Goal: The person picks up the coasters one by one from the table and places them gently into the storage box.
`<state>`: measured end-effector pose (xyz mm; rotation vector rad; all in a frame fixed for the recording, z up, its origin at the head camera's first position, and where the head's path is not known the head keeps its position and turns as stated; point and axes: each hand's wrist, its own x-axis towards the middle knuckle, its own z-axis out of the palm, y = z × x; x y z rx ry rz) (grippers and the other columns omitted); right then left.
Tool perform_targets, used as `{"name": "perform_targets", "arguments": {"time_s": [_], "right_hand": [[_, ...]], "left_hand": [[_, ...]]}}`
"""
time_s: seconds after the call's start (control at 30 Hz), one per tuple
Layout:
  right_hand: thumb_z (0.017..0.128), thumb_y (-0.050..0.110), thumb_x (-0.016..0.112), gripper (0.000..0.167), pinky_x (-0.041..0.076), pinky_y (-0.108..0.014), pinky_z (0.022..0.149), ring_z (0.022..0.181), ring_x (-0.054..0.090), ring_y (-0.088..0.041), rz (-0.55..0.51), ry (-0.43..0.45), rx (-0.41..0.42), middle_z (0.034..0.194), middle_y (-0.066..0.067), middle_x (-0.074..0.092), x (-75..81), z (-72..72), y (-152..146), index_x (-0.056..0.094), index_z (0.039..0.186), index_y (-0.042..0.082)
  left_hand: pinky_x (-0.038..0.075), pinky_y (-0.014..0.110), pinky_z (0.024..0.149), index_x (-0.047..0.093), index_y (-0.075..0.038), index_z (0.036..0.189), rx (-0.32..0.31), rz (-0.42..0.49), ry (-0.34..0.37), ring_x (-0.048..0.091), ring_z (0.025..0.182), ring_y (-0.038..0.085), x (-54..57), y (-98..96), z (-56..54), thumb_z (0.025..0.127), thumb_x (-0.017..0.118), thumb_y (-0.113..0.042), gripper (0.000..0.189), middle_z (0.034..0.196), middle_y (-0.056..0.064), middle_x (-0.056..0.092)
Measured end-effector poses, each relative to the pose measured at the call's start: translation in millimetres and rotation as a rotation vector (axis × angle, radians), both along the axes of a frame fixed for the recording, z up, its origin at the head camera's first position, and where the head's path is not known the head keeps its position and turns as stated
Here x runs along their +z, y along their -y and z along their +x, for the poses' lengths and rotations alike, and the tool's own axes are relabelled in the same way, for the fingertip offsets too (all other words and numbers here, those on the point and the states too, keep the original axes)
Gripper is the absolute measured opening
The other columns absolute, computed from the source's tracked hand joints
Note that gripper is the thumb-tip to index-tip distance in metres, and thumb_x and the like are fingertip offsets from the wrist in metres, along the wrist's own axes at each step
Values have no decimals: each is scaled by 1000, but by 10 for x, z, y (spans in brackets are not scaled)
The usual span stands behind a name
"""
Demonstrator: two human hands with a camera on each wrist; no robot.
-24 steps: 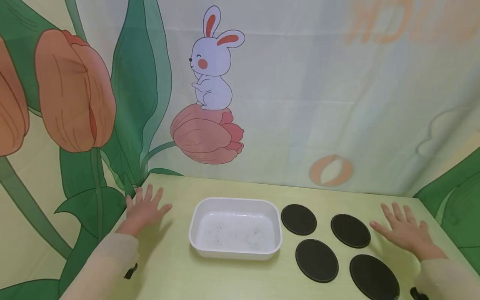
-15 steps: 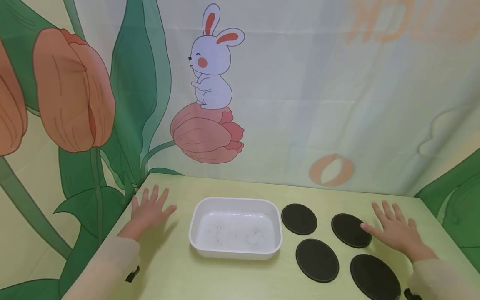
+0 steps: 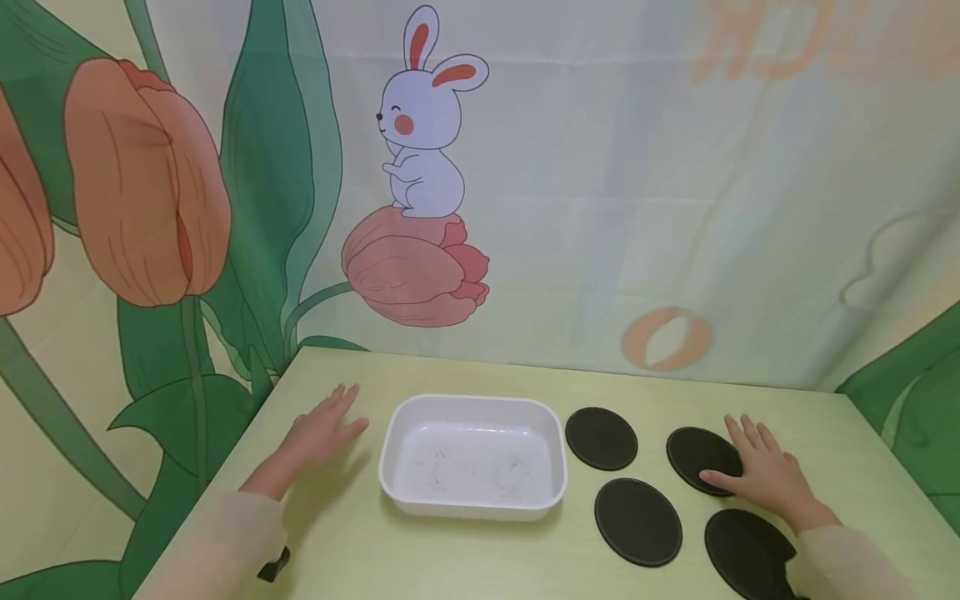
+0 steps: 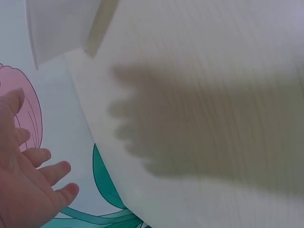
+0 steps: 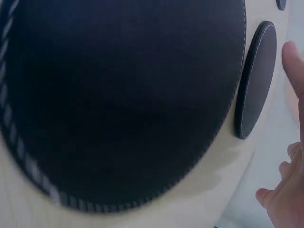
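A white rectangular plastic basin (image 3: 472, 504) stands on the pale yellow table (image 3: 337, 542), with faint marks on its inner floor. To its left, my left hand (image 3: 318, 433) hovers above the table with fingers extended and nothing held; its shadow falls below it in the left wrist view. Four round black coasters would be several: one black coaster (image 3: 602, 438) lies beside the basin, another (image 3: 638, 522) nearer me. My right hand (image 3: 768, 475), fingers spread, is over the back right coaster (image 3: 697, 458) and partly covers it. The right sleeve hides part of the front right coaster (image 3: 746, 550).
Behind the table hangs a printed cloth (image 3: 570, 183) with a rabbit, tulips and leaves. The cloth continues along the left and right sides. In the right wrist view, a stitched edge shows on the nearest coaster (image 5: 128, 104).
Both hands have moved inward, the left one to the right towards the basin and the right one to the left over the back right coaster. The basin and coasters stay in place.
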<state>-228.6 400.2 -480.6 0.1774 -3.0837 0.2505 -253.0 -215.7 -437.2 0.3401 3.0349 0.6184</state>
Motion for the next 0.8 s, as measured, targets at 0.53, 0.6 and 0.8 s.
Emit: {"name": "perform_targets", "arguments": {"time_s": [0.53,0.6,0.8], "right_hand": [[79,47,59,96,32,-60,86,114,28,-56,-439,219,-116,134,-38,18,31,-140,43,3,139,-4],[81,45,58,93,33,-59,86,114,28,-55,-471,237,-125,134,-38,17,44,-153,44,3,139,-4],[83,39,57,88,34,-57,89,115,26,-55,-547,274,-133,133,-39,16,77,-164,32,6,137,-8]], "left_hand": [[48,39,78,39,-2,130,75,473,120,56,98,34,-103,-161,49,86,56,-21,51,119,23,52],[50,37,73,39,-3,130,99,528,165,57,96,31,-115,-174,56,86,57,-20,51,117,22,53],[50,33,66,38,-3,130,138,646,244,58,84,19,-160,-210,49,87,55,-15,48,112,21,54]]}}
